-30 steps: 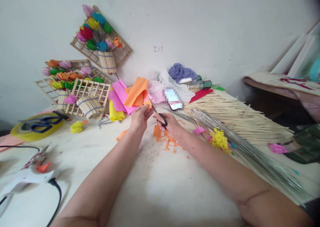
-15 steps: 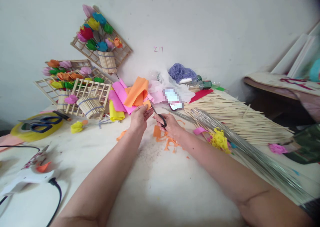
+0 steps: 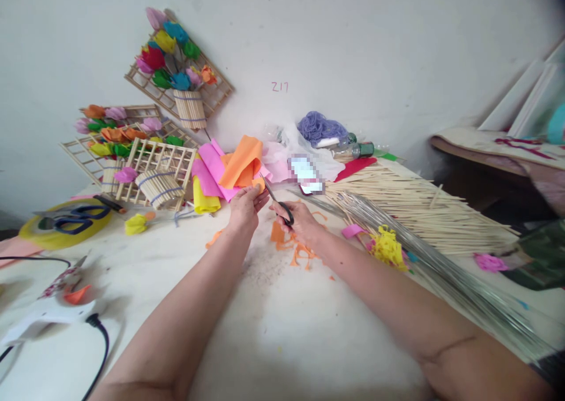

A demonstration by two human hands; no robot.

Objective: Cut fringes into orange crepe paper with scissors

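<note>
The left hand [image 3: 245, 208], at centre frame, is closed in a pinch on a small orange paper piece [image 3: 259, 184], held just above the table [image 3: 282, 324]. The right hand [image 3: 299, 220], immediately to its right, is curled through the black handles of the scissors [image 3: 277, 202], whose blades are directed up-left at the paper. Orange scraps [image 3: 295, 249] are scattered below both hands. Folded coloured sheets [image 3: 229, 168] are seen just above; bamboo sticks [image 3: 419, 206] are piled at right.
</note>
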